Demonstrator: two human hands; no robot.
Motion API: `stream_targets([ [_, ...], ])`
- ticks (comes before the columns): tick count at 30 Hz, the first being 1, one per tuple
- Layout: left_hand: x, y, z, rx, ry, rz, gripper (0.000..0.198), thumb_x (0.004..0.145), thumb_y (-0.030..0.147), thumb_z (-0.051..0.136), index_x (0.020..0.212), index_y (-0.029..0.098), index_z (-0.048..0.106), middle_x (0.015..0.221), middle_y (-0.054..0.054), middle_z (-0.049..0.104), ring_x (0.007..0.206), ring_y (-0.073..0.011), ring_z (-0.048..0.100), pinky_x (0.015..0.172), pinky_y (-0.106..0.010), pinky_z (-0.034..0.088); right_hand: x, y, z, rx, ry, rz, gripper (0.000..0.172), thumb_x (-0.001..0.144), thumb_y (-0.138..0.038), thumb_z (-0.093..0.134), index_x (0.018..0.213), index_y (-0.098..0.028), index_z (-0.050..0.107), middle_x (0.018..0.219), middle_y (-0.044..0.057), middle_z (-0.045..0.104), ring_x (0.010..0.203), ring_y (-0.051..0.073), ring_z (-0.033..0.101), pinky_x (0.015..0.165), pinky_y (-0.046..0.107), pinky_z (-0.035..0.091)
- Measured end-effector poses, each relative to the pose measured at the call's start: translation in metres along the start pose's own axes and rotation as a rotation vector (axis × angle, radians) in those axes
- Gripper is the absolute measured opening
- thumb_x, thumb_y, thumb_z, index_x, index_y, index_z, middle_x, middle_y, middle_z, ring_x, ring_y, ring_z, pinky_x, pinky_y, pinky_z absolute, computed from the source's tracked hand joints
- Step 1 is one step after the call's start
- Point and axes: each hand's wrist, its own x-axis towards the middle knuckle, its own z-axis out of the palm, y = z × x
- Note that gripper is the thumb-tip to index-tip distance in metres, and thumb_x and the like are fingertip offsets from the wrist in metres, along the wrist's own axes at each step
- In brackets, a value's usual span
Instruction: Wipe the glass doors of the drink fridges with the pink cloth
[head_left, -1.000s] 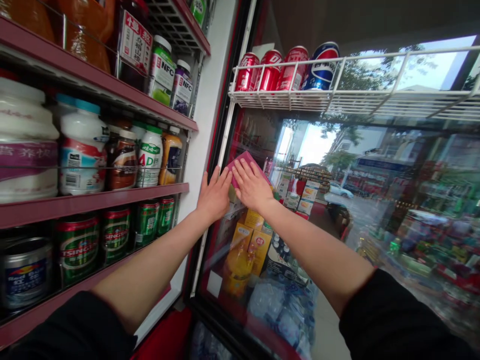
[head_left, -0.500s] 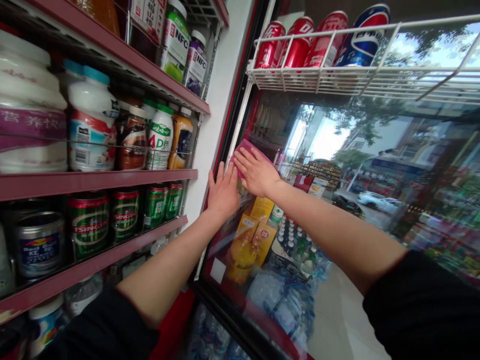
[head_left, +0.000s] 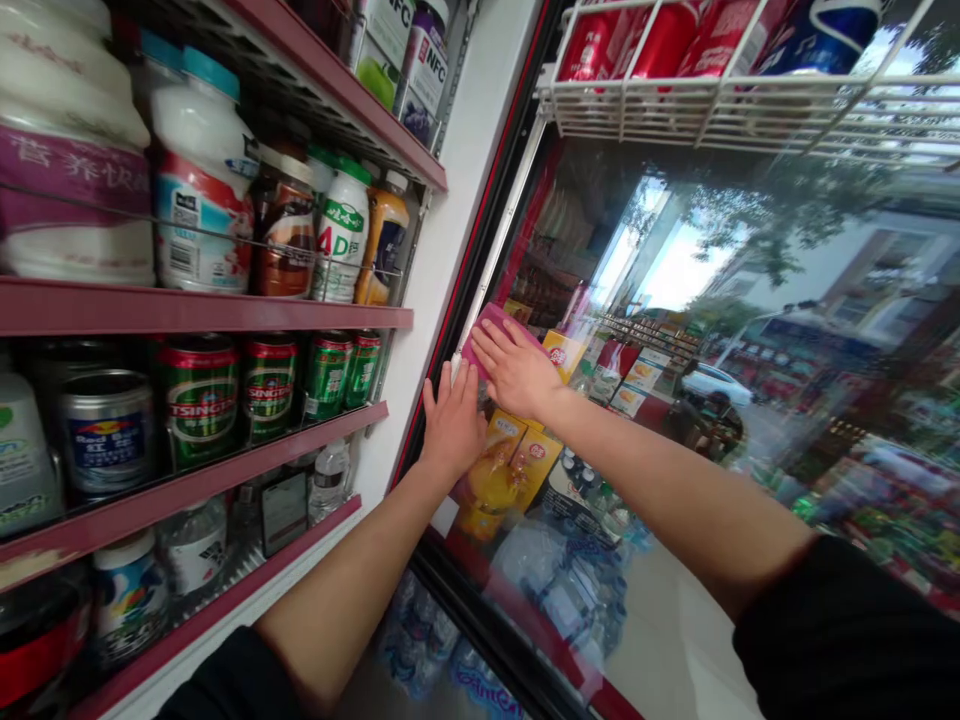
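Note:
My right hand [head_left: 521, 372] lies flat on a pink cloth [head_left: 480, 345], holding it against the glass door [head_left: 637, 260] near its left edge. The fingers are stretched out over the cloth, and part of it is hidden under them. Just left of and below it, my left hand [head_left: 454, 425] rests with fingers spread on the door's edge strip [head_left: 510, 220] and the glass. The left hand holds nothing. The two hands are side by side, close together. Yellow boxes [head_left: 499, 475] show in the glass behind the hands.
Left stand fridge shelves [head_left: 225, 318] with bottles, Tsingtao cans [head_left: 199, 405] and a Red Bull can [head_left: 107, 430]. A white wire rack [head_left: 675, 110] on the door holds red cans [head_left: 592, 45] and a blue can [head_left: 821, 40]. Bottled-water packs [head_left: 420, 635] lie below.
Both hands and the cloth have moved down along the door's left edge, away from the wire rack. The view has tilted downward, showing more of the lower shelves.

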Motion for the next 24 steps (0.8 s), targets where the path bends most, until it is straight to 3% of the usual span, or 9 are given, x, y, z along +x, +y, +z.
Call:
stream_targets([
  [12, -0.062, -0.019, 0.026, -0.048, -0.067, -0.134, 0.079, 0.098, 0.021, 0.054, 0.173, 0.010, 0.033, 0.184, -0.014, 0.026, 0.173, -0.0387, 0.021, 0.139, -0.067, 0.020, -0.013, -0.035, 0.025, 0.055, 0.012, 0.073, 0.082, 0.096, -0.032, 0.059, 0.168, 0.002, 0.040, 0.181, 0.023, 0.033, 0.172, 0.040, 0.023, 0.144, 0.064, 0.015],
  [21, -0.093, -0.018, 0.034, -0.102, -0.134, -0.238, 0.081, 0.096, 0.017, 0.054, 0.173, 0.013, 0.033, 0.185, -0.014, 0.026, 0.173, -0.0370, 0.020, 0.139, -0.065, 0.020, -0.037, -0.096, 0.076, 0.162, 0.058, 0.091, 0.080, 0.097, -0.024, 0.050, 0.170, 0.005, 0.034, 0.182, 0.024, 0.028, 0.174, 0.037, 0.019, 0.144, 0.062, 0.014],
  [24, -0.112, -0.018, 0.036, -0.091, -0.164, -0.279, 0.080, 0.096, 0.017, 0.052, 0.173, 0.011, 0.033, 0.184, -0.017, 0.028, 0.172, -0.0391, 0.023, 0.138, -0.066, 0.024, -0.049, -0.122, 0.098, 0.145, 0.020, 0.035, 0.077, 0.097, -0.024, 0.051, 0.168, 0.002, 0.039, 0.183, 0.023, 0.028, 0.174, 0.037, 0.020, 0.145, 0.061, 0.013],
])
